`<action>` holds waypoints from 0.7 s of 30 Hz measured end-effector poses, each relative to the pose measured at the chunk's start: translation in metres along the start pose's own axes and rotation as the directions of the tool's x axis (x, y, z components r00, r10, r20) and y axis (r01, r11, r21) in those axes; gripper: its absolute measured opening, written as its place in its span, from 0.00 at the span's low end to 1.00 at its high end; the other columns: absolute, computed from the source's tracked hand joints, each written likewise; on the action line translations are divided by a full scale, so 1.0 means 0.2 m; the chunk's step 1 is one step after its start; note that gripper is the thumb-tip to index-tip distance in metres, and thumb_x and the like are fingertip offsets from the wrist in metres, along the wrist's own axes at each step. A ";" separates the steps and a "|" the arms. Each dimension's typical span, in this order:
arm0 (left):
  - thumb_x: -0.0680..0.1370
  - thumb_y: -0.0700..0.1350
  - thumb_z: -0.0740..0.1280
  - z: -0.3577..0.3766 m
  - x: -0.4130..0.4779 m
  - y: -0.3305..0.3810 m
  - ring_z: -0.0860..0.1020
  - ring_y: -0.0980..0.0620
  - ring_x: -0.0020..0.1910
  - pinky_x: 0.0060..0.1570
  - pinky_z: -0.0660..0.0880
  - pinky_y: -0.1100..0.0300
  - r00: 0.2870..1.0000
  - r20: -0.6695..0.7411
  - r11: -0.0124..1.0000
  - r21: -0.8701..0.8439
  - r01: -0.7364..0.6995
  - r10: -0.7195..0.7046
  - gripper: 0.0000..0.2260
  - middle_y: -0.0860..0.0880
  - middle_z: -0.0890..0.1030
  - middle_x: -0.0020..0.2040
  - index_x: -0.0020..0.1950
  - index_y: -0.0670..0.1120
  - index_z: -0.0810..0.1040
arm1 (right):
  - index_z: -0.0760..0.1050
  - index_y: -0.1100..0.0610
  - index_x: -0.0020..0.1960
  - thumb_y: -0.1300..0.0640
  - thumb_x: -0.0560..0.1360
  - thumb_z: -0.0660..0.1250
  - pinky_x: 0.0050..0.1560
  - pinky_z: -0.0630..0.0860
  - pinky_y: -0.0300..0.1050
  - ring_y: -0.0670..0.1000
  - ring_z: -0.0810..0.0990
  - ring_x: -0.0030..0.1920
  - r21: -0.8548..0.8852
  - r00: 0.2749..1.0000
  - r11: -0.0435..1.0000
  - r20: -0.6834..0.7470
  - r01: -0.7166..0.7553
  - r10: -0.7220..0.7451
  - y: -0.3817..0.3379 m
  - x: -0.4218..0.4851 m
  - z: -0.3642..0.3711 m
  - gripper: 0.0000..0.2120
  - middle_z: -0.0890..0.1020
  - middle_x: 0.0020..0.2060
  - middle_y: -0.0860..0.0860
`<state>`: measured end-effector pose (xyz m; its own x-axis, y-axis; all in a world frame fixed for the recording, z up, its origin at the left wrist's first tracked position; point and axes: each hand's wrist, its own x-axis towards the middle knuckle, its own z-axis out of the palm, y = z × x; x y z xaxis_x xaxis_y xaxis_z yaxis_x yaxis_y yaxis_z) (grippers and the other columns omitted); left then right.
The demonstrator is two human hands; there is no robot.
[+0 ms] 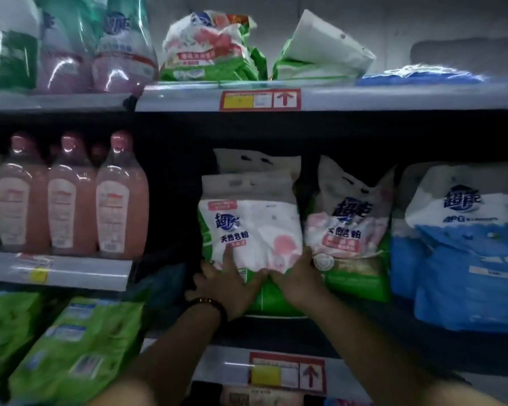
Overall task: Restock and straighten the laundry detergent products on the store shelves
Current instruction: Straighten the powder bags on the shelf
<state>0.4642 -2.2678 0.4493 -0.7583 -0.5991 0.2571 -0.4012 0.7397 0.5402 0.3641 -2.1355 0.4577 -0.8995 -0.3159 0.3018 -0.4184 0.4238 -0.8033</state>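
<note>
Left hand (228, 290): fingers spread and pressed flat against the lower front of the white-and-green detergent bag (251, 230); a dark wristband (208, 303) circles the wrist.
Right hand (298, 281): fingers curled around the bag's lower right corner, gripping it, and touching the neighbouring pink-and-white bag (348, 227).
Held bag: upright on the middle shelf (364, 332), near its front edge and left of centre; a second bag of the same kind (257, 162) stands directly behind it.
Pink-and-white bag: just to the right of the held bag, leaning slightly, touching it.
Blue-and-white bags (464, 247): at the right end of the middle shelf, beside the pink-and-white bag.
Pink bottles (71, 197): three in a row, upright, on the adjoining shelf section to the left.
Upper shelf (364, 98): a crumpled green-and-white bag (211, 48) and a tilted white bag (320, 51) near its centre; a flat blue pack (420, 77) towards its right end; wrapped bottles (94, 45) to the left.
Lower left: green packs (71, 347) lying at a slant.
Shelf edges: red-framed price tags (260, 100), each with a yellow patch and an upward arrow.
</note>
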 end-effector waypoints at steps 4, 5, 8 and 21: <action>0.67 0.85 0.47 0.00 0.05 -0.02 0.60 0.32 0.77 0.74 0.60 0.34 0.999 -0.030 0.996 0.082 -0.020 0.022 0.49 0.37 0.52 0.82 0.81 0.65 0.37 | 0.40 0.51 0.84 0.39 0.76 0.75 0.66 0.77 0.56 0.64 0.77 0.68 -0.008 1.000 1.000 -0.004 0.011 -0.011 0.05 0.05 0.01 0.54 0.71 0.76 0.61; 0.67 0.84 0.45 0.01 0.03 -0.01 0.62 0.32 0.76 0.73 0.61 0.34 0.998 -0.059 0.994 0.108 -0.019 0.026 0.48 0.37 0.54 0.82 0.82 0.64 0.38 | 0.41 0.48 0.84 0.39 0.75 0.74 0.66 0.77 0.56 0.64 0.77 0.67 0.008 1.000 1.000 -0.013 0.016 -0.016 0.06 0.04 0.02 0.53 0.71 0.75 0.61; 0.64 0.83 0.40 0.03 -0.03 0.01 0.63 0.33 0.75 0.70 0.62 0.35 0.993 -0.115 0.989 0.149 0.022 -0.005 0.49 0.38 0.55 0.81 0.82 0.64 0.39 | 0.38 0.42 0.82 0.35 0.74 0.72 0.69 0.74 0.62 0.67 0.74 0.70 -0.005 1.000 1.000 -0.021 -0.003 0.003 0.07 0.00 0.03 0.52 0.67 0.77 0.62; 0.84 0.60 0.62 -0.22 -0.06 0.06 0.64 0.38 0.80 0.77 0.65 0.48 0.985 0.154 0.974 0.197 -0.110 0.080 0.34 0.40 0.59 0.84 0.85 0.52 0.51 | 0.78 0.54 0.61 0.54 0.80 0.68 0.58 0.82 0.54 0.59 0.83 0.56 -0.503 0.982 0.847 0.023 0.171 -0.185 -0.15 -0.57 -0.24 0.11 0.83 0.55 0.55</action>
<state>0.4906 -2.2652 0.4875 -0.8583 -0.4832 0.1728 -0.4084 0.8471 0.3401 0.4737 -2.0713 0.4730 -0.8034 -0.4086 0.4332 -0.5719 0.7319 -0.3704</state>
